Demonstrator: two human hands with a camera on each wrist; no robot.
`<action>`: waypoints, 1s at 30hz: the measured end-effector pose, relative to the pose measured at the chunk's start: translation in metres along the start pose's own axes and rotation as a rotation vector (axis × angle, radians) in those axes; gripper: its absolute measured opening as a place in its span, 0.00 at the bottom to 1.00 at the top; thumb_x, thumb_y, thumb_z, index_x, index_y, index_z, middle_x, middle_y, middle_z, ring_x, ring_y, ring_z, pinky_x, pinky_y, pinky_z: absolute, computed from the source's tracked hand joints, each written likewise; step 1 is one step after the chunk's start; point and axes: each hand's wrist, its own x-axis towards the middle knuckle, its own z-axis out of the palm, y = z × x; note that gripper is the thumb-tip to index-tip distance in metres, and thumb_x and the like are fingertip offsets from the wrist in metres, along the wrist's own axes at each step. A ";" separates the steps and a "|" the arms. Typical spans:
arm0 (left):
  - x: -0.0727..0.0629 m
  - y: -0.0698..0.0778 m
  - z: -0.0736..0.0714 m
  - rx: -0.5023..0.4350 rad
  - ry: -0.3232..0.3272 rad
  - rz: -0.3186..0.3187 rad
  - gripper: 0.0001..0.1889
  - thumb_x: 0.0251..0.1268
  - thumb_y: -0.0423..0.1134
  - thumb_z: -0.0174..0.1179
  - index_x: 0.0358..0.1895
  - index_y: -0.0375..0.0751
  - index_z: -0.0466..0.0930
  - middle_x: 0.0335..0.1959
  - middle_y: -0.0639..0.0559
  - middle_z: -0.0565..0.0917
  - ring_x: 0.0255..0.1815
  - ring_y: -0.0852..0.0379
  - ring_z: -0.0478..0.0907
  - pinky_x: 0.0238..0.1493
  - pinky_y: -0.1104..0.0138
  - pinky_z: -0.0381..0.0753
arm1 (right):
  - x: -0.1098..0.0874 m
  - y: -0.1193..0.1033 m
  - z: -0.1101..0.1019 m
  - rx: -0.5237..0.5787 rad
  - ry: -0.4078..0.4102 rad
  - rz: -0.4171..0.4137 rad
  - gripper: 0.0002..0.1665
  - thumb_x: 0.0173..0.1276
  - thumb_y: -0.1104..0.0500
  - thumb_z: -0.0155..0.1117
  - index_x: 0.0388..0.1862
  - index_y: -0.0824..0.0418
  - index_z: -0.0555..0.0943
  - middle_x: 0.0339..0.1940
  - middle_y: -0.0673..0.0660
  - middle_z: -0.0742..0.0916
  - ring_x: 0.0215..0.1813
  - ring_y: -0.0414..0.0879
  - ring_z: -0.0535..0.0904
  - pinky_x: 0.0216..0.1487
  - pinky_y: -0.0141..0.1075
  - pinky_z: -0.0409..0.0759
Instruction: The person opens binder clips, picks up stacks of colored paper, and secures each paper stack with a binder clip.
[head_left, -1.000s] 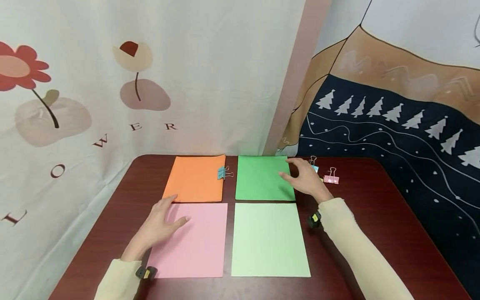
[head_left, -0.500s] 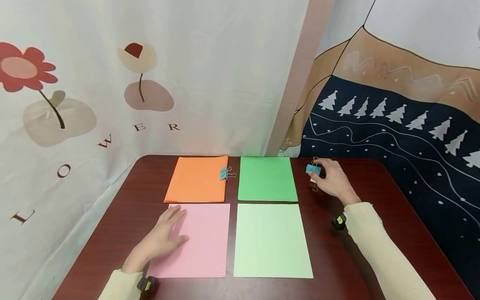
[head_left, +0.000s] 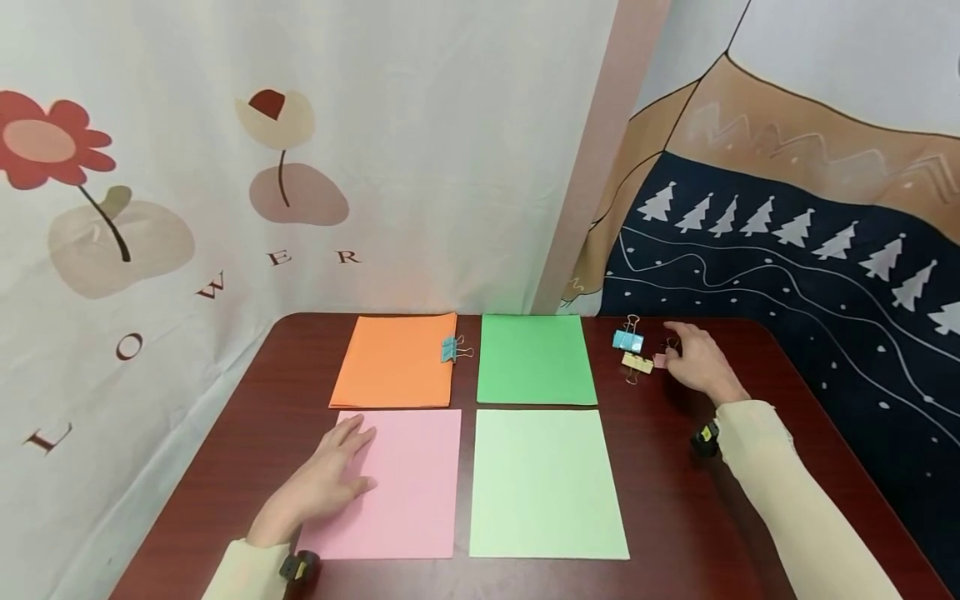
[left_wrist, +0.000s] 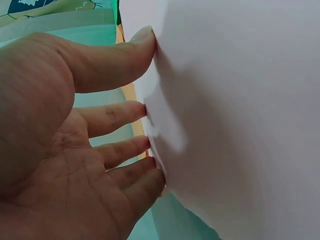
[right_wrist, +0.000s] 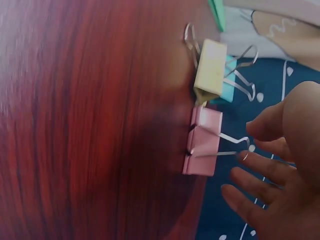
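Note:
My left hand (head_left: 322,479) rests with spread, relaxed fingers at the left part of a pink sheet stack (head_left: 416,492). The left wrist view has its thumb and fingertips right at the paper's surface. At the table's back right, my right hand (head_left: 701,360) is over a pink binder clip (right_wrist: 205,142). Thumb and index finger lie apart at either side of the clip's wire handles, one fingertip overlapping a handle. Beside it sit a yellow binder clip (head_left: 637,362) and a light blue one (head_left: 627,340). In the head view, the hand partly hides the pink clip.
Behind the pink stack lies an orange paper stack (head_left: 393,362) with a blue binder clip (head_left: 448,349) on its right edge. A green stack (head_left: 536,358) and a pale green one (head_left: 547,487) lie to the right. Printed curtains (head_left: 435,167) border the brown table (head_left: 675,517).
My right hand has moved right from the green stack, past the blue and yellow clips, to the pink clip. My left hand has slid slightly down, off the orange stack's edge.

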 end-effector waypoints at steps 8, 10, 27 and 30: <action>0.001 0.002 0.003 -0.025 0.000 0.002 0.38 0.61 0.36 0.71 0.74 0.32 0.66 0.81 0.32 0.54 0.80 0.28 0.49 0.73 0.32 0.59 | 0.004 0.013 -0.006 -0.005 -0.062 0.004 0.29 0.77 0.63 0.47 0.74 0.73 0.66 0.68 0.76 0.77 0.60 0.67 0.77 0.66 0.66 0.73; 0.000 0.003 0.004 -0.016 0.004 0.004 0.38 0.61 0.36 0.71 0.74 0.32 0.66 0.81 0.32 0.54 0.80 0.29 0.50 0.73 0.32 0.59 | 0.005 0.015 -0.005 -0.010 -0.077 0.000 0.26 0.79 0.63 0.47 0.72 0.72 0.69 0.63 0.75 0.80 0.56 0.65 0.79 0.63 0.65 0.75; -0.003 0.001 0.004 -0.013 0.026 0.008 0.38 0.62 0.36 0.71 0.74 0.33 0.66 0.81 0.33 0.55 0.80 0.29 0.51 0.73 0.32 0.60 | 0.008 0.018 -0.008 -0.027 -0.059 0.009 0.15 0.80 0.62 0.49 0.50 0.71 0.80 0.41 0.68 0.87 0.38 0.53 0.80 0.42 0.47 0.79; -0.003 0.000 0.005 -0.017 0.023 -0.002 0.38 0.62 0.36 0.71 0.74 0.33 0.66 0.81 0.34 0.54 0.80 0.29 0.50 0.73 0.32 0.60 | 0.008 0.019 -0.009 -0.022 -0.061 0.019 0.16 0.80 0.62 0.48 0.50 0.70 0.81 0.45 0.70 0.87 0.41 0.56 0.81 0.47 0.53 0.81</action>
